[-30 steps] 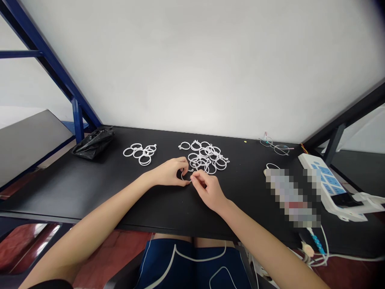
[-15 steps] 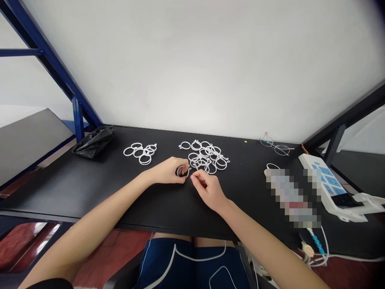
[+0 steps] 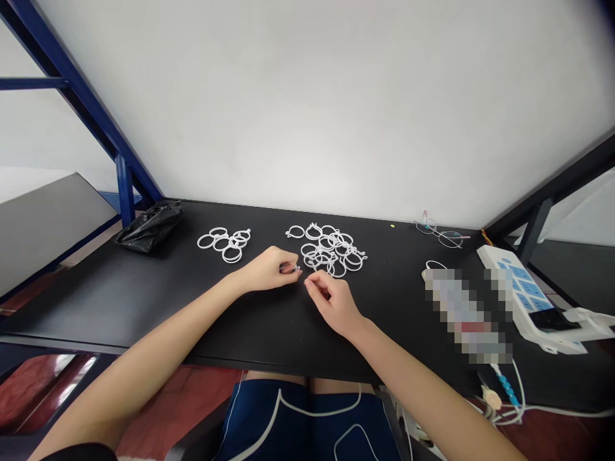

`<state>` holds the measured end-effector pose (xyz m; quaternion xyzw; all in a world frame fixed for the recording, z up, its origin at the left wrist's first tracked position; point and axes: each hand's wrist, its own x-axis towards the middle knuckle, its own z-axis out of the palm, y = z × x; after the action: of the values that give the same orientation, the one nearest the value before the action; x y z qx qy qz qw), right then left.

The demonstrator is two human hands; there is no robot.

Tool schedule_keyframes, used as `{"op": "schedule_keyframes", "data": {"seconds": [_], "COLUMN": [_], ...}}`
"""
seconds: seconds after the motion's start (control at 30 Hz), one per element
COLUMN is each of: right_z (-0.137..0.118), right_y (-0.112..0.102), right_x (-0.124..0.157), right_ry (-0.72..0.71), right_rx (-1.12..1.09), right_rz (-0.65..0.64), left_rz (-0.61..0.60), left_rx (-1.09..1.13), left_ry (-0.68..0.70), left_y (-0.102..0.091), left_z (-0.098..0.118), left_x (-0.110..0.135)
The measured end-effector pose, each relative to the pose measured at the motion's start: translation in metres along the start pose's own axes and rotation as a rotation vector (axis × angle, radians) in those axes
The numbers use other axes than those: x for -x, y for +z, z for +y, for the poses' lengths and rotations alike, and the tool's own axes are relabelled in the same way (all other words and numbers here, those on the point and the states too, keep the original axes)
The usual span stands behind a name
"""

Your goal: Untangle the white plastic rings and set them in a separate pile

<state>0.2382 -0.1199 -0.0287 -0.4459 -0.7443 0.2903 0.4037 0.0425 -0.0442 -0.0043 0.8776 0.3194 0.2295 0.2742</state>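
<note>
My left hand is closed on a white plastic ring, of which only an edge shows past the fingertips. It rests on the black table. My right hand lies just right of it, fingers curled in a pinch, a little apart from the ring; whether it holds anything is hidden. Right behind both hands lies a large heap of white rings. A smaller group of white rings lies to the back left.
A crumpled black bag sits at the back left corner. Wire-framed glasses lie at the back right. A white power strip, a pixelated object and white cables fill the right side. Blue steel posts rise on the left.
My left hand has turned the ring from upright and open to view into its closed fingers and drawn slightly left and back. My right hand has let go of it and barely moved.
</note>
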Motion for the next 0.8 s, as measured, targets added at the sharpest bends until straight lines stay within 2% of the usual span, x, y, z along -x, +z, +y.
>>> {"op": "schedule_keyframes", "data": {"seconds": [0.8], "right_z": [0.0000], "right_y": [-0.0003], "right_x": [-0.0006], "right_ry": [-0.002], "right_rx": [0.010], "right_rz": [0.003], "left_rz": [0.026], "left_rx": [-0.020], "left_ry": [0.010], "left_y": [-0.0001], "left_z": [0.0024], "left_x": [-0.0006]}}
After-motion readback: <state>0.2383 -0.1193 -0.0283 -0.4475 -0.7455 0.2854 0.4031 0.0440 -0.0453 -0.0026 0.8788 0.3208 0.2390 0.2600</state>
